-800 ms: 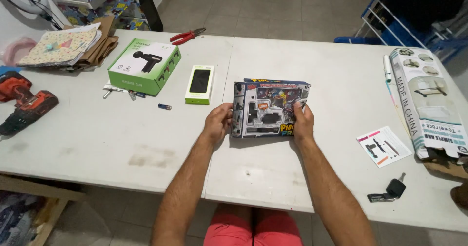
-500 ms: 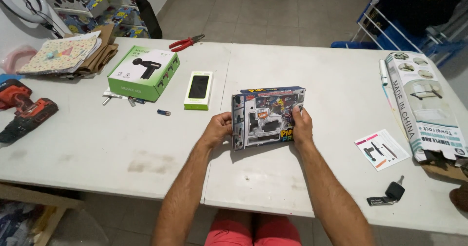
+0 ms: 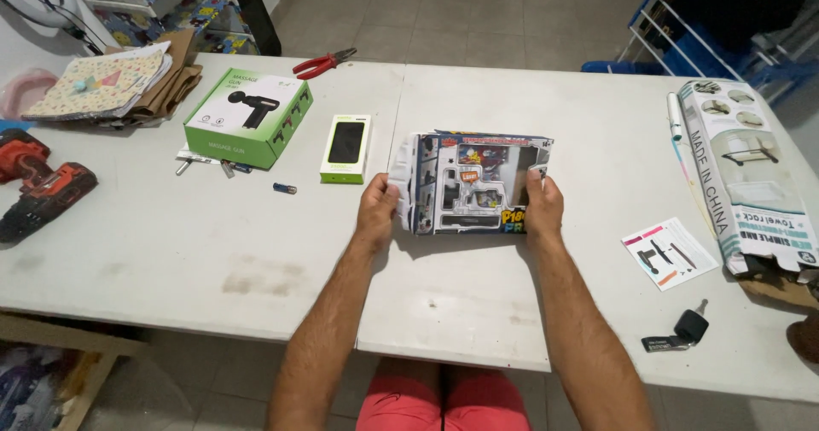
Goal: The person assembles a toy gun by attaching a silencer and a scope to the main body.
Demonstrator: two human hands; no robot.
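A colourful toy box with a clear window (image 3: pixel 473 183) sits in the middle of the white table (image 3: pixel 256 252), tilted up a little at its far edge. My left hand (image 3: pixel 378 209) grips its left end, where a white flap is folded open. My right hand (image 3: pixel 543 202) holds its right end, thumb on the front face. Inside the window a grey toy gun shape shows.
A green box (image 3: pixel 248 116) and a small green-edged box (image 3: pixel 347 147) lie left of the toy box, with a small battery (image 3: pixel 285 189) near them. Red pliers (image 3: pixel 322 61), a red drill (image 3: pixel 38 183), a long white carton (image 3: pixel 749 175), a leaflet (image 3: pixel 670 253) and a key fob (image 3: pixel 678 333) also lie on the table.
Both hands have lifted the near side of the toy box slightly and the left end flap has opened outward.
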